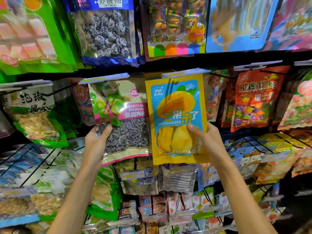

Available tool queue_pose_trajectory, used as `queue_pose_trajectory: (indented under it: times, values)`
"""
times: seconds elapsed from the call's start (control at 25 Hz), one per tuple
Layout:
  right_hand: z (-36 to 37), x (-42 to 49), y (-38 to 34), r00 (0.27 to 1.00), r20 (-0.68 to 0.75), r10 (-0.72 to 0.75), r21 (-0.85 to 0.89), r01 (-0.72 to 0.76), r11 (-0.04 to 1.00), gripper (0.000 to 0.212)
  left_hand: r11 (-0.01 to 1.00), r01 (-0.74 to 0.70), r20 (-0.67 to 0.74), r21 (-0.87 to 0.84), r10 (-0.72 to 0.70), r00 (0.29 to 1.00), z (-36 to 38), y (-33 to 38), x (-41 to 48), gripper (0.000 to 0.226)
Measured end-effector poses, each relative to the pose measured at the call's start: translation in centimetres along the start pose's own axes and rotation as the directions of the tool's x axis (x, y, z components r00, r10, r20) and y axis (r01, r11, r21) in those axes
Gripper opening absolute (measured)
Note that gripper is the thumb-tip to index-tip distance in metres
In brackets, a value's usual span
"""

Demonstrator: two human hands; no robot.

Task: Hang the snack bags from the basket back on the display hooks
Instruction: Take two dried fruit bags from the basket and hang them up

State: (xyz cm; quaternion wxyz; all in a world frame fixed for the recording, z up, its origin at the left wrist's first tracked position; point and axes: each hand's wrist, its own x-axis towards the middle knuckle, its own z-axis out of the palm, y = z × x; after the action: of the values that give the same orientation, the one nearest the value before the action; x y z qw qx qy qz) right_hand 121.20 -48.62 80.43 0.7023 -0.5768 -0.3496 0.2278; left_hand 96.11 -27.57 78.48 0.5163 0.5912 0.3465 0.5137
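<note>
Mango bag (177, 119), yellow with a blue panel, hangs upright mid-display, its top just under a price tag strip (185, 72). Right hand (205, 137) holds its lower right edge: grip closed on it, thumb across the front window, fingers hidden behind. Touching the mango bag's left edge, plum bag (121, 119), tilted, top under its own tag. Left hand (96, 141) grips that bag's lower left edge, thumb on front. Whether either bag sits on a hook: cannot tell. Right of the mango bag, red candy bag (253, 98). Above it, burger gummy bag (175, 26).
</note>
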Motion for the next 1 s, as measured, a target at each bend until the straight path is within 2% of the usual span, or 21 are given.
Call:
queue_pose_trajectory:
  times: [0.08,0.24,0.28,0.36,0.44,0.48,0.6,0.72,0.8,0.88,0.96,1.0]
  values:
    - [0.5,2.1,0.6,1.000,-0.005,0.005,-0.027,-0.005,1.000,0.019,1.000,-0.007,-0.026,0.005,0.008,1.000,0.6,-0.2,0.8,0.043]
    - [1.2,5.5,1.6,0.998,-0.023,0.053,-0.057,-0.054,0.997,0.017,0.999,-0.033,-0.055,0.003,0.033,0.998,2.1,-0.9,2.1,0.016]
    - [1.4,6.4,1.9,0.997,-0.021,0.072,-0.058,-0.073,0.996,0.015,0.999,-0.033,-0.060,0.003,0.033,0.998,2.3,-0.9,2.5,0.016]
    - [1.7,7.6,2.4,0.993,-0.019,0.119,-0.078,-0.120,0.990,0.022,1.000,-0.005,-0.053,0.000,0.005,0.999,2.5,-1.2,2.8,0.033]
    - [1.8,8.1,2.9,0.991,-0.016,0.136,-0.102,-0.137,0.985,0.043,1.000,0.000,-0.047,0.019,0.000,0.999,2.6,-1.5,3.0,0.045]
    - [1.9,8.1,2.9,0.991,-0.013,0.130,-0.100,-0.131,0.986,0.045,0.999,0.007,-0.052,0.039,-0.005,0.999,2.5,-1.8,3.2,0.049]
    - [1.9,7.9,2.9,0.995,0.020,0.099,-0.086,-0.097,0.992,0.025,0.990,0.030,-0.038,0.137,-0.025,0.999,1.8,-2.3,3.7,0.061]
    - [2.2,7.6,2.9,0.992,0.043,0.119,-0.132,-0.112,0.985,0.029,0.958,0.061,0.040,0.279,-0.075,0.996,1.2,-2.2,3.6,0.067]
    - [2.4,7.4,3.0,0.993,0.036,0.110,-0.197,-0.101,0.975,0.026,0.917,0.032,0.096,0.398,-0.076,0.992,0.5,-2.2,3.5,0.066]
    - [2.4,7.1,3.0,0.998,0.008,0.067,-0.337,-0.060,0.939,0.022,0.825,0.000,0.100,0.565,-0.068,0.993,-0.2,-2.2,3.7,0.065]
    - [2.4,6.5,2.6,0.999,0.030,0.020,-0.541,-0.001,0.841,0.024,0.678,-0.048,0.115,0.734,-0.054,0.992,-1.0,-1.9,3.6,0.060]
    - [2.3,6.2,2.4,0.999,0.047,0.018,-0.639,0.017,0.769,0.032,0.585,-0.090,0.138,0.806,-0.039,0.990,-1.4,-1.7,3.5,0.053]
